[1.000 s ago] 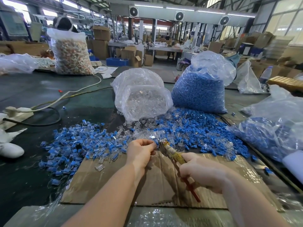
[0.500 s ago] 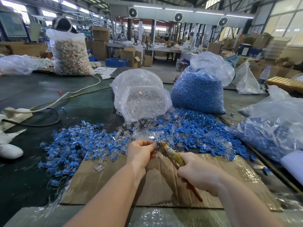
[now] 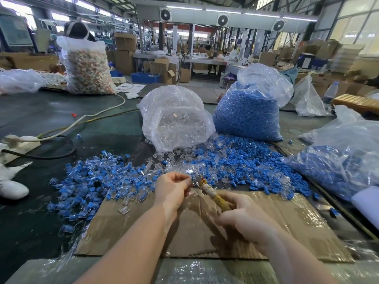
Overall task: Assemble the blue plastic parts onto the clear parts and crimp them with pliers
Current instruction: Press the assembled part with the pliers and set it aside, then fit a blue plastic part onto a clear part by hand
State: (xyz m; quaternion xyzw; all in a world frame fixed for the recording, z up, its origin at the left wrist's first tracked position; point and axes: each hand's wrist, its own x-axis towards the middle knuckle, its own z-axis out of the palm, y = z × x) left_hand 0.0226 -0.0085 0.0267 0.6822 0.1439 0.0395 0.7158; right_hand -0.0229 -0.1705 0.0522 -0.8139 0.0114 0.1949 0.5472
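While the left hand (image 3: pixel 174 186) pinches a small part, too hidden to identify, at frame centre, the right hand (image 3: pixel 244 216) grips pliers (image 3: pixel 213 194), tip meeting it; loose blue parts (image 3: pixel 252 160) lie beyond the cardboard (image 3: pixel 287 218).

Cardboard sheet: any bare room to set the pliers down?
Yes: the cardboard is bare right of the right hand and below the left hand. Crowded beyond its far edge: assembled pieces left, loose blue parts right.
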